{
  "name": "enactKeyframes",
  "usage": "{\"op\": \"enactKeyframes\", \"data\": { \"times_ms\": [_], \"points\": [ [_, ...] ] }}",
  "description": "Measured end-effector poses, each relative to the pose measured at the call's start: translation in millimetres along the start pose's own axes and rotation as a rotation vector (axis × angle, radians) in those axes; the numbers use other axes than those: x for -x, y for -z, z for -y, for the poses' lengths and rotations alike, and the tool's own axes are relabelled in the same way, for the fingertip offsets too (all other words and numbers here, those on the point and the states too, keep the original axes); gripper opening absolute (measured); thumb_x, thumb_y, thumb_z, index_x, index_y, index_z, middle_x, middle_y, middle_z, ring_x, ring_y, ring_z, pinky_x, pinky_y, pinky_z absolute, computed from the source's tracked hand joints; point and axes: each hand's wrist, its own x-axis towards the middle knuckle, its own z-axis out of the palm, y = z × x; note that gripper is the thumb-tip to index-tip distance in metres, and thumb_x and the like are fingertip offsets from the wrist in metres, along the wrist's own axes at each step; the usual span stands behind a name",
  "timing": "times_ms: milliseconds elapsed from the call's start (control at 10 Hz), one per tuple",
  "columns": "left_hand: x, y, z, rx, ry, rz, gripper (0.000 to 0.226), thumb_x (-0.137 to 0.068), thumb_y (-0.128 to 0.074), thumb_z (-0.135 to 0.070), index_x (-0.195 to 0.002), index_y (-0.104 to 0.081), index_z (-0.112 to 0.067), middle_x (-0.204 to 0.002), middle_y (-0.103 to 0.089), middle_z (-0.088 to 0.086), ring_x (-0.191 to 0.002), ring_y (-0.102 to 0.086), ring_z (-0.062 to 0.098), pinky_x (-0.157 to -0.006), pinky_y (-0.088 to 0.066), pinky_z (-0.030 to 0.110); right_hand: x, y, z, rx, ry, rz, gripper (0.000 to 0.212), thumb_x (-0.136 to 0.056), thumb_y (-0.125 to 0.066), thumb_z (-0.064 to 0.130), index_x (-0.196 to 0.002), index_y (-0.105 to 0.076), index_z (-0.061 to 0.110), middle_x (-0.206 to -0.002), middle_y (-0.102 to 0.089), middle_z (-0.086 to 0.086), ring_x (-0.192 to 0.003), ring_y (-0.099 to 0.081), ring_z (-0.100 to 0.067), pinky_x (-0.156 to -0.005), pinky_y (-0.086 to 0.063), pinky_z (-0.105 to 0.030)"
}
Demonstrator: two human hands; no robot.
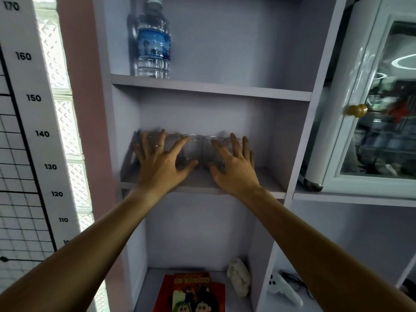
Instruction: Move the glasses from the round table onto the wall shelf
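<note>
With a row of clear glasses (194,149) already standing on the wall shelf (202,188), one level under the water bottle (154,41), left hand (161,161) and right hand (234,164) are spread, gripping nothing, so placement looks nearly done; round table not visible.

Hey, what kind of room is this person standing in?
Probably a home room, perhaps a child's: a height chart on the wall, comic books low in the shelf unit, and a glass-door cabinet.
</note>
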Motion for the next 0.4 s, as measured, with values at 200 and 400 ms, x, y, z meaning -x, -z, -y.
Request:
{"op": "enactKeyframes", "data": {
  "times_ms": [200,400],
  "points": [
    [2,10,-3,0.026,0.004,0.142,0.080,-0.083,-0.044,-0.078,-0.153,-0.017,-0.049,-0.168,0.000,0.012,-0.145,0.019,0.054,-0.114,0.004,0.070,-3,3,12,0.010,-0.066,0.060,0.073,-0.092,-0.057,0.045,-0.154,-0.019,0.044,-0.168,0.000,-0.005,-0.151,0.016,-0.039,-0.120,-0.004,-0.061],
    [7,25,13,0.051,-0.093,0.209,0.073,-0.087,-0.054,-0.064,-0.151,-0.032,-0.036,-0.167,-0.007,0.013,-0.149,0.007,0.050,-0.118,-0.010,0.066,13,22,30,0.006,-0.092,0.057,0.068,-0.094,-0.056,0.040,-0.154,-0.023,0.040,-0.168,-0.005,-0.004,-0.153,0.008,-0.033,-0.121,-0.011,-0.057]
  ]
}}
